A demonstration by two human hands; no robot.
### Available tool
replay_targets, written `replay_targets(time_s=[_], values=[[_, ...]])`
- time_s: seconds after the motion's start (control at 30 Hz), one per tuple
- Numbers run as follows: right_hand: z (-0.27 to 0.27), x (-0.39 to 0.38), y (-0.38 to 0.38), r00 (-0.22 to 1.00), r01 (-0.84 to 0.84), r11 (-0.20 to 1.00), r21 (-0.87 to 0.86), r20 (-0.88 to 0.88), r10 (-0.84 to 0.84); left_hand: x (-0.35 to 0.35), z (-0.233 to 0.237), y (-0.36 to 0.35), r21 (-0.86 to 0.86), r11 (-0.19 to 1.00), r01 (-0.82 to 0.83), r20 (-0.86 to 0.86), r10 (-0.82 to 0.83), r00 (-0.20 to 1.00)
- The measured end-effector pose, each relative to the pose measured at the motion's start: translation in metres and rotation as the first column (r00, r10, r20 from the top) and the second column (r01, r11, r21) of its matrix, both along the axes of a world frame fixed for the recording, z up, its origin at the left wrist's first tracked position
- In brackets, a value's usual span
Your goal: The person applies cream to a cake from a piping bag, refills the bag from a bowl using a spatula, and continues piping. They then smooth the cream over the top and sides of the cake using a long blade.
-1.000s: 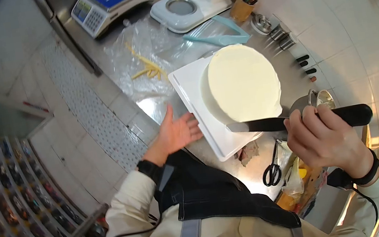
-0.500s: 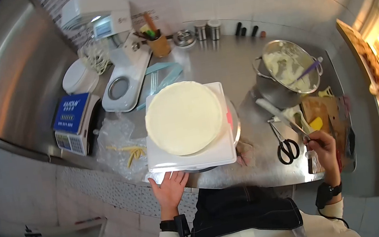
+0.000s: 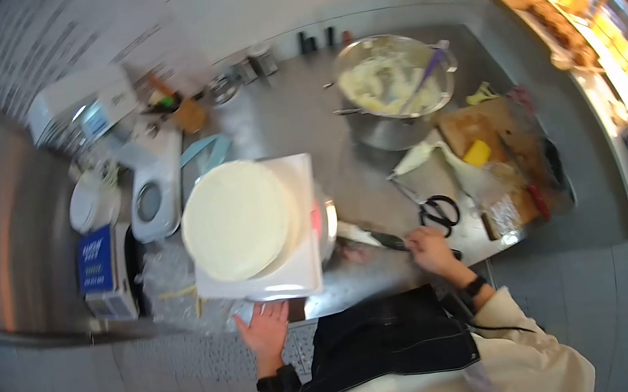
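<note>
A round cake (image 3: 236, 220) covered in smooth cream-coloured frosting sits on a square white board (image 3: 296, 198), raised on a round metal stand that is mostly hidden. My left hand (image 3: 265, 331) has its fingers spread at the front edge of the board. In my right hand (image 3: 432, 251) is the dark handle of an icing spatula (image 3: 359, 234). Its blade, smeared with white cream, points left toward the stand, low over the counter. Black-handled scissors (image 3: 440, 211) lie just beyond that hand, beside a piping bag (image 3: 417, 154) with cream in it.
A metal pot (image 3: 442, 100) of cream with a purple spatula (image 3: 426, 78) stands at the back. On the right is a wooden cutting board (image 3: 473, 119) with a red-handled knife (image 3: 537, 201). A white stand mixer (image 3: 152, 171) and a blue box (image 3: 96, 259) are left.
My right hand has swung left with the icing spatula, from beside the cutting board toward the cake stand. My left hand stays by the board. The view has turned to the right.
</note>
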State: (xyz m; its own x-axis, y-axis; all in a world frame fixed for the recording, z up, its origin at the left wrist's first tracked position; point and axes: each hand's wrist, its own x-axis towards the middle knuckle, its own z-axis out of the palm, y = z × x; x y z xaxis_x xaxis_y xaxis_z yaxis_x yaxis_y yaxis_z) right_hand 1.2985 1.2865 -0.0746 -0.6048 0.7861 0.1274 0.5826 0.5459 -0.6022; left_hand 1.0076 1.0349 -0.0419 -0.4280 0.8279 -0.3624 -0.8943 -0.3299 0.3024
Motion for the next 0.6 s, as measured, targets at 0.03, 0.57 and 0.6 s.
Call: replay_targets(time_s=[0.03,0.57,0.6], values=[[-0.003,-0.005,0.0,1.0,0.01,0.999,0.047,0.021,-0.011,-0.002,-0.006,-0.005,0.044,0.999,-0.003,-0.031,0.004,1.0],[-0.176,-0.003,0.291,0.857,0.442,0.883,0.16,0.216,-0.468,0.019,0.016,0.008,0.009,0.998,-0.067,-0.132,0.068,0.989],[-0.149,-0.008,0.285,0.833,0.468,0.878,0.099,0.281,-0.476,0.019,0.02,0.009,-0.032,0.996,-0.084,-0.136,0.079,0.988]])
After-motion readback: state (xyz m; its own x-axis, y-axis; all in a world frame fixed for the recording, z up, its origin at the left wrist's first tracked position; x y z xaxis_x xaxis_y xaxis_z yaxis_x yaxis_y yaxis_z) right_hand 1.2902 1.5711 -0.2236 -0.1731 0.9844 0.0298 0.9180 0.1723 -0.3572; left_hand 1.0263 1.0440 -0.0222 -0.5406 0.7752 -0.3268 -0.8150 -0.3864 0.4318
